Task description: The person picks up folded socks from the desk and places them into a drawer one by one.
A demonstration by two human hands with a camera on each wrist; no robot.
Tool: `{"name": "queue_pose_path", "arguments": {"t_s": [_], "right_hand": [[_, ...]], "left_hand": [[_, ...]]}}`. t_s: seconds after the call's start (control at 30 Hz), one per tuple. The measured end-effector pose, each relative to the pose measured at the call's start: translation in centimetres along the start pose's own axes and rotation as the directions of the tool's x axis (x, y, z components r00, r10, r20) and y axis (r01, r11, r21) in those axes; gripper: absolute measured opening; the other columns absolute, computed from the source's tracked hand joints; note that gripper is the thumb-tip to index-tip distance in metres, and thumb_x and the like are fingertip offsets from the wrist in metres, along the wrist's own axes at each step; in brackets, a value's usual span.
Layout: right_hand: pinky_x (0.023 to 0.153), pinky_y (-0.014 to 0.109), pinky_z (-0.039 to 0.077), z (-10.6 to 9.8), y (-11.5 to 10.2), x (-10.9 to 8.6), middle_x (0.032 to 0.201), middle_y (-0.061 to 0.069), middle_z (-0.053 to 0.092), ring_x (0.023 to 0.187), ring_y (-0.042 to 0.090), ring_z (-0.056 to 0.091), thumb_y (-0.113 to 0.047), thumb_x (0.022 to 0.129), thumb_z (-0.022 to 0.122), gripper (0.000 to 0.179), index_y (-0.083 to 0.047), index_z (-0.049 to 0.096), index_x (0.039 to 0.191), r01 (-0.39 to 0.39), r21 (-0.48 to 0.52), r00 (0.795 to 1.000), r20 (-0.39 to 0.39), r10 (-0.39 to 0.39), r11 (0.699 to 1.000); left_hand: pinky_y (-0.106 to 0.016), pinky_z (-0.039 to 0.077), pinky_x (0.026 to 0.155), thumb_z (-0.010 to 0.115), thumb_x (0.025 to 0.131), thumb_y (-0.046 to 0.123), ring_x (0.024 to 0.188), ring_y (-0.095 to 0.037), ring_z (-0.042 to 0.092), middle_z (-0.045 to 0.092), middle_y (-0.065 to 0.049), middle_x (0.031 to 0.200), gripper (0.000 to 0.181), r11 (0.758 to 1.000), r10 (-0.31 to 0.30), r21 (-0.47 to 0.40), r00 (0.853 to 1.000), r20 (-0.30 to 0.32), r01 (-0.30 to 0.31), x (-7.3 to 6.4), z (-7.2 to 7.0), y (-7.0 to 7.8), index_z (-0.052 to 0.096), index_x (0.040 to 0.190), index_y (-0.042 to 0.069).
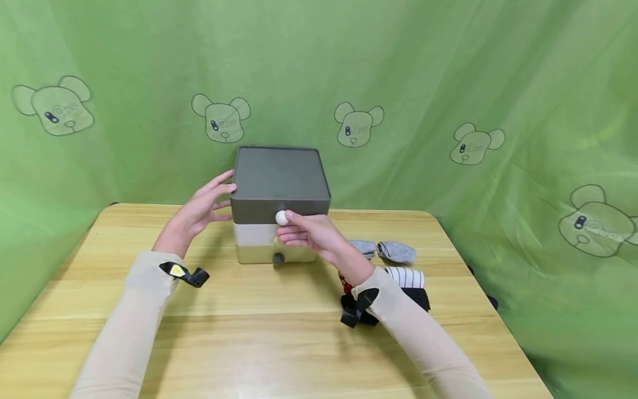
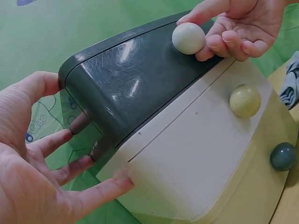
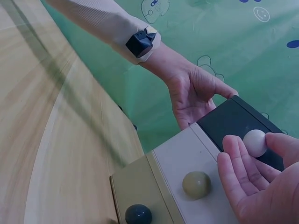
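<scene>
A small chest of three stacked drawers (image 1: 279, 174) stands toward the back of the table, dark grey on top, white in the middle and beige below. My right hand (image 1: 319, 235) pinches the round white knob (image 1: 281, 218) of the dark top drawer (image 2: 126, 79). That drawer sits flush above the white drawer (image 2: 187, 144), which carries a yellowish knob (image 2: 245, 101). On the beige bottom drawer is a dark grey knob (image 1: 278, 259). At the chest's left side, my left hand (image 1: 191, 213) rests its spread fingers against the wall, thumb at the top edge.
Right of the chest lie folded grey socks (image 1: 397, 252), a white striped roll of cloth (image 1: 406, 276) and a black cloth piece (image 1: 417, 298). Something red (image 1: 346, 284) shows partly behind my right wrist. A green curtain (image 1: 299, 66) hangs behind the wooden table (image 1: 259, 343).
</scene>
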State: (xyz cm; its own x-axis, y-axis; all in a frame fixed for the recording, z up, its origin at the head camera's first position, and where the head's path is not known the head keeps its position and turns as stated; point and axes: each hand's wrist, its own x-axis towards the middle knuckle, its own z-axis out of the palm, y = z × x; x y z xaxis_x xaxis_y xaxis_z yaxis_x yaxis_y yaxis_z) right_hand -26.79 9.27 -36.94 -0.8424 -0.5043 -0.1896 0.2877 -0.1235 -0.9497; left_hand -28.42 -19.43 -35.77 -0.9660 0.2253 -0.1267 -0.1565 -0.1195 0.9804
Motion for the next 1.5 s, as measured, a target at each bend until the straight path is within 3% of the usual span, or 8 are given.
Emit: {"name": "queue_pose_path", "arguments": {"t_s": [0.27, 0.43, 0.73, 1.0, 1.2, 1.5], "right_hand": [[0.081, 0.03, 0.063, 0.2, 0.4, -1.2, 0.086, 0.005, 0.079, 0.078, 0.014, 0.076, -0.023, 0.103, 0.061, 0.039, 0.009, 0.065, 0.126, 0.009, -0.066, 0.999, -0.034, -0.012, 0.998], [0.079, 0.031, 0.064, 0.8, 1.2, -3.1, 0.087, 0.007, 0.079, 0.078, 0.014, 0.077, -0.025, 0.103, 0.062, 0.041, 0.01, 0.067, 0.123, 0.073, -0.165, 0.996, -0.036, -0.08, 0.984], [0.085, 0.048, 0.062, 1.4, 2.3, -6.5, 0.093, 0.016, 0.079, 0.078, 0.016, 0.077, -0.027, 0.102, 0.063, 0.04, 0.009, 0.071, 0.117, 0.168, -0.291, 0.986, 0.028, -0.167, 0.942], [0.078, 0.04, 0.064, 1.9, 3.1, -9.0, 0.093, 0.025, 0.077, 0.075, 0.017, 0.077, -0.025, 0.103, 0.062, 0.038, 0.01, 0.073, 0.111, 0.222, -0.337, 0.975, 0.064, -0.213, 0.915], [0.078, 0.04, 0.064, 2.4, 3.7, -10.7, 0.093, 0.024, 0.077, 0.076, 0.016, 0.077, -0.028, 0.103, 0.062, 0.038, 0.007, 0.074, 0.113, 0.204, -0.36, 0.979, 0.078, -0.189, 0.91], [0.078, 0.039, 0.064, 2.5, 3.9, -11.5, 0.095, 0.028, 0.076, 0.076, 0.015, 0.077, -0.027, 0.102, 0.062, 0.038, 0.007, 0.073, 0.114, 0.213, -0.357, 0.977, 0.106, -0.187, 0.91]], "left_hand": [[-0.065, 0.022, 0.123, 0.053, 0.104, 0.03, 0.154, -0.044, 0.014, 0.001, -0.009, 0.173, 0.071, 1.0, 0.008, 0.012, 1.0, 0.01, -0.008, 0.0, 0.3, 0.1, 0.016, 0.164, 0.032], [-0.066, 0.019, 0.123, 0.054, 0.104, 0.03, 0.155, -0.046, 0.01, -0.002, -0.009, 0.173, 0.071, 1.0, 0.004, 0.026, 1.0, 0.024, -0.005, 0.0, 0.2, 0.1, 0.015, 0.164, 0.032], [-0.067, 0.02, 0.122, 0.049, 0.106, 0.028, 0.155, -0.048, 0.009, -0.003, -0.012, 0.172, 0.071, 0.999, 0.004, 0.04, 0.998, 0.07, -0.007, -0.2, 0.0, 0.1, 0.01, 0.165, 0.03], [-0.067, 0.022, 0.122, 0.048, 0.107, 0.029, 0.154, -0.048, 0.012, -0.001, -0.014, 0.172, 0.071, 0.998, 0.007, 0.058, 0.996, 0.085, -0.012, -0.1, -0.2, 0.2, 0.008, 0.165, 0.029], [-0.068, 0.02, 0.122, 0.05, 0.106, 0.03, 0.155, -0.048, 0.008, -0.006, -0.013, 0.172, 0.073, 0.997, 0.01, 0.069, 0.997, 0.083, -0.015, -0.1, -0.2, -0.1, 0.008, 0.165, 0.029], [-0.068, 0.02, 0.122, 0.049, 0.106, 0.031, 0.155, -0.048, 0.007, -0.007, -0.012, 0.172, 0.072, 0.998, 0.023, 0.058, 0.996, 0.084, -0.027, -0.1, -0.1, -0.1, 0.008, 0.165, 0.029]]}}
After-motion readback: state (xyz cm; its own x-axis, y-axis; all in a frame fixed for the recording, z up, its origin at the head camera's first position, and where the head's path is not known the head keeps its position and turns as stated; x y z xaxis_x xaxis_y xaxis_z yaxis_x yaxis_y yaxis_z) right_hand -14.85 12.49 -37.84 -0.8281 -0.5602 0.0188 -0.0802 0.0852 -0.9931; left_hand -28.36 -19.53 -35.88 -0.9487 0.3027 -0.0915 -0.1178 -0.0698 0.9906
